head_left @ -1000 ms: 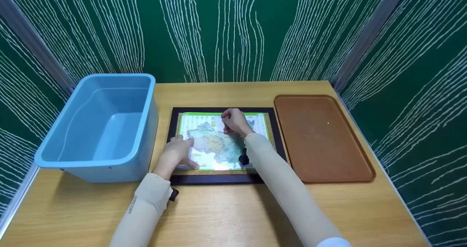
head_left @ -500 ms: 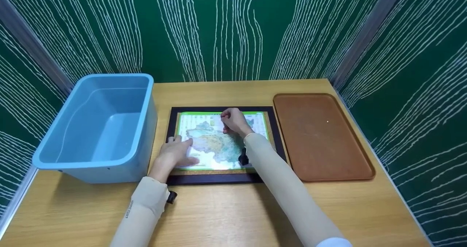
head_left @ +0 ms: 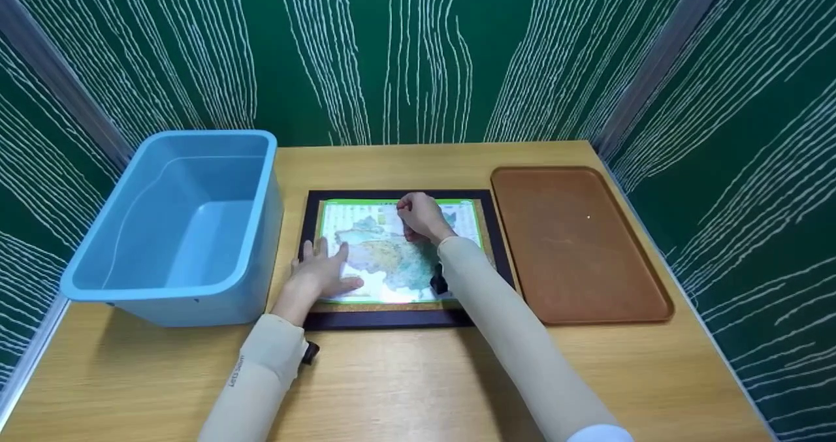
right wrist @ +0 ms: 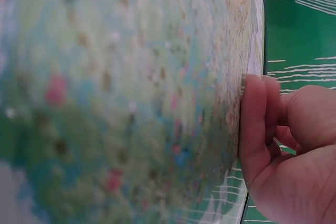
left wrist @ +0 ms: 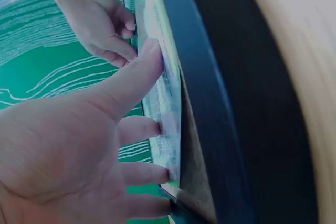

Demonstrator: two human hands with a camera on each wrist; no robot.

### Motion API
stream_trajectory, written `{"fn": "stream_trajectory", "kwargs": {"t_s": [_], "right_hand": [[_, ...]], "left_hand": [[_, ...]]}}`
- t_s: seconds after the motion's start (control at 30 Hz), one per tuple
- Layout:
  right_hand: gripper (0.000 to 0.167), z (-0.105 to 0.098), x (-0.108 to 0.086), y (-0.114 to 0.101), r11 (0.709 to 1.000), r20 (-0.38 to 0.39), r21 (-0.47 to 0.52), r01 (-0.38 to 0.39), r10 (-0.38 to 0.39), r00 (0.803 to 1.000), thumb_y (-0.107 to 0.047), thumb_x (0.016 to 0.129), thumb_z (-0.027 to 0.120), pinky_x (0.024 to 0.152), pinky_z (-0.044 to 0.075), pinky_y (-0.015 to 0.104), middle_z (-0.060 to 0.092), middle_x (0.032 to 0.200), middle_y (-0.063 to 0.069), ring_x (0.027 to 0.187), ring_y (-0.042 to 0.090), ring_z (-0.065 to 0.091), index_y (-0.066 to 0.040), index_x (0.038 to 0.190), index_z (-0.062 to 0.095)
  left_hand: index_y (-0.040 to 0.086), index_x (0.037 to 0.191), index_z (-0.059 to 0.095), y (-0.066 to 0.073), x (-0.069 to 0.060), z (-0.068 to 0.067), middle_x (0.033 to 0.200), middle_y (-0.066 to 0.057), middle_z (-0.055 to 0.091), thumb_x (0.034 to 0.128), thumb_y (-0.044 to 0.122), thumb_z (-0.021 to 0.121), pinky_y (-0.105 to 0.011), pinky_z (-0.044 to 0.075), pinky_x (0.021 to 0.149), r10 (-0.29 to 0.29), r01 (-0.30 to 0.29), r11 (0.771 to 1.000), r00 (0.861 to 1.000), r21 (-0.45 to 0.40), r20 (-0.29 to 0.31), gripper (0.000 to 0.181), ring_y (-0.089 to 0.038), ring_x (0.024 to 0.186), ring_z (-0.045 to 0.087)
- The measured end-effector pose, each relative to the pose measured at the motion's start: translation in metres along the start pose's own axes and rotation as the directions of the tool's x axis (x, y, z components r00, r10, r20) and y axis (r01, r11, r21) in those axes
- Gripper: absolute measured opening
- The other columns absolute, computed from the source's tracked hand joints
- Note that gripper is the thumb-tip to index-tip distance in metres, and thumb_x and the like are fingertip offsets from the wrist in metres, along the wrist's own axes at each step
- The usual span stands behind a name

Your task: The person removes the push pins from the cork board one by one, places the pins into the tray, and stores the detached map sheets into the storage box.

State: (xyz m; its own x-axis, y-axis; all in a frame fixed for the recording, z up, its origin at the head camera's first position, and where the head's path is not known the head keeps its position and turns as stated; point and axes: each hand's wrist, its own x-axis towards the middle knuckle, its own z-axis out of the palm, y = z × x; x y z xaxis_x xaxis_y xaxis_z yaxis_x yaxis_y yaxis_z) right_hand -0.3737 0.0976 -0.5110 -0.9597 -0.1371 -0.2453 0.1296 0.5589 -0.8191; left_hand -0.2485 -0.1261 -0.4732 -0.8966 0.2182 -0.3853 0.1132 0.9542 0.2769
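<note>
A map sheet [head_left: 385, 275] with a green border lies on a cork board inside a dark frame [head_left: 392, 320]. Spread over the map's left edge is my left hand [head_left: 318, 275]; in the left wrist view its straight fingers [left wrist: 139, 174] and thumb touch the sheet and reach the board's edge. My right hand [head_left: 423, 217] is at the map's upper middle, fingers curled and the tips drawn together against the sheet. In the right wrist view, the right hand's bent fingers [right wrist: 253, 124] touch the map surface. Anything small between those fingertips is hidden.
A deep light blue bin [head_left: 157, 292] stands to the left of the frame. To its right lies a brown tray [head_left: 581, 252], close beside the frame. All rest on a wooden table [head_left: 405, 383] with green, white-lined walls [head_left: 431, 57] behind and at the sides.
The left hand shifts slightly and its fingers spread a little wider on the map. My right hand stays at the same spot on the sheet.
</note>
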Motion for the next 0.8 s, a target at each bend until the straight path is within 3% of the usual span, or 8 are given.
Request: {"fn": "stream_trajectory", "kwargs": {"t_s": [0.17, 0.53, 0.8], "right_hand": [[0.013, 0.000, -0.001, 0.001, 1.000, -0.002, -0.006, 0.004, -0.004, 1.000, -0.015, 0.105, 0.056, 0.048, 0.052, 0.031, 0.065, 0.073, 0.011, 0.052, 0.020, 0.060, -0.012, 0.115, 0.064], [0.011, -0.003, -0.004, -0.001, 1.000, -0.002, -0.012, -0.012, 0.012, 1.000, -0.017, 0.105, 0.056, 0.046, 0.050, 0.029, 0.065, 0.078, 0.010, 0.053, 0.018, 0.060, -0.012, 0.113, 0.063], [0.015, 0.004, -0.007, -0.007, 0.985, -0.010, -0.166, 0.041, -0.043, 0.999, -0.016, 0.106, 0.053, 0.052, 0.054, 0.030, 0.068, 0.082, 0.010, 0.061, 0.020, 0.066, -0.010, 0.116, 0.062]], "left_hand": [[0.010, 0.163, 0.017, -0.002, 0.000, 0.005, 0.163, -0.033, -0.003, 0.0989, 0.059, 0.054, -0.065, 0.002, 0.118, 0.017, -0.017, 0.999, 1.000, -0.031, 0.000, 0.089, -0.053, 0.148, -0.011], [0.014, 0.163, 0.021, -0.002, 0.010, 0.005, 0.166, -0.026, 0.001, 0.0967, 0.057, 0.060, -0.071, 0.004, 0.115, 0.053, -0.054, 0.998, 0.999, -0.041, -0.011, 0.088, -0.056, 0.147, -0.010], [0.014, 0.162, 0.024, -0.007, 0.006, 0.003, 0.166, -0.027, 0.003, 0.0957, 0.058, 0.062, -0.072, 0.005, 0.114, 0.050, -0.051, 0.997, 0.999, -0.061, -0.015, 0.088, -0.056, 0.147, -0.009]]}}
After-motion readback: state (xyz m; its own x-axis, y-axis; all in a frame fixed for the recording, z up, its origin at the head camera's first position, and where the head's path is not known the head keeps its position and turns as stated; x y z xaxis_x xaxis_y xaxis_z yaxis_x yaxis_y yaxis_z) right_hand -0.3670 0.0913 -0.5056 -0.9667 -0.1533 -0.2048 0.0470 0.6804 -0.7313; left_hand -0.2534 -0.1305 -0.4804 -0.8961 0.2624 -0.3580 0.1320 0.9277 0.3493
